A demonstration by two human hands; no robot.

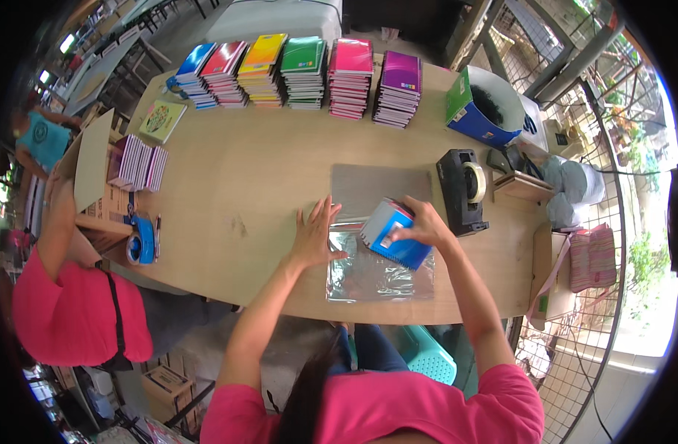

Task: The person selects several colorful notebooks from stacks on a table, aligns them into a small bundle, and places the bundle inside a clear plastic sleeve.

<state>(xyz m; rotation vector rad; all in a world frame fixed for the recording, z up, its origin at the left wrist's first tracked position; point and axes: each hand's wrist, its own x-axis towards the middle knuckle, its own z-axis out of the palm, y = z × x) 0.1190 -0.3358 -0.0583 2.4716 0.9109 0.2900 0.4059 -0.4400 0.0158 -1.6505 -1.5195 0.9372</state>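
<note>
A small bundle of spiral notebooks with a blue cover on top lies tilted over a stack of clear plastic sheets or bags near the table's front edge. My right hand grips the bundle from its right side, thumb on the blue cover. My left hand rests at the left edge of the plastic with its fingers spread and nothing held in them. A black tape dispenser with a roll of clear tape stands just right of the notebooks.
Notebook piles in several colours, one of them green, line the table's far side. A blue-green box sits far right. At left, a co-worker in pink reaches into a cardboard box beside purple notebooks and a blue tape gun.
</note>
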